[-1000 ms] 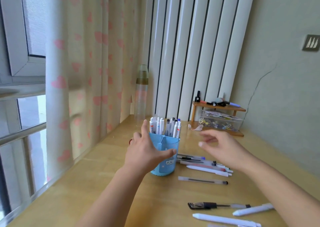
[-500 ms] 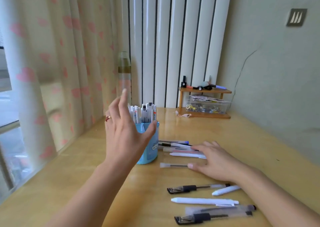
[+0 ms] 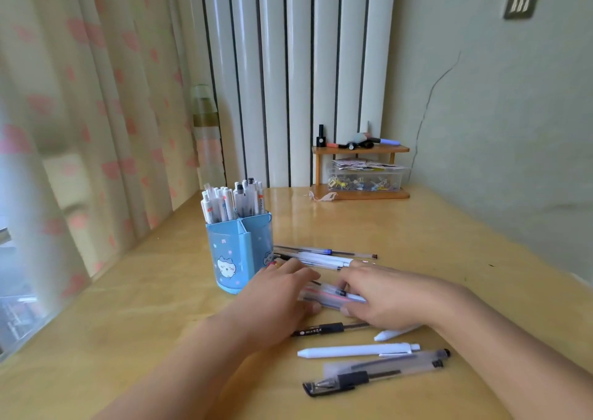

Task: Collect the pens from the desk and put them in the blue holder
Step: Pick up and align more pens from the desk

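A: Where are the hands?
B: At the frame centre. The left hand (image 3: 282,294) and right hand (image 3: 385,297) close from both sides on a bundle (image 3: 330,294) of pens.
A: And the holder (image 3: 239,254)?
B: Just left of them, upright, pens inside. More loose pens (image 3: 357,350) lie lower right; the desk (image 3: 449,243) is free toward the right wall.

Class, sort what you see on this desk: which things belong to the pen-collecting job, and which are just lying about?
Belong to the job:
blue holder
loose pens on the desk, such as the white pen
clear pens between both hands

Lying about:
wooden shelf
clear box of clips
bottle
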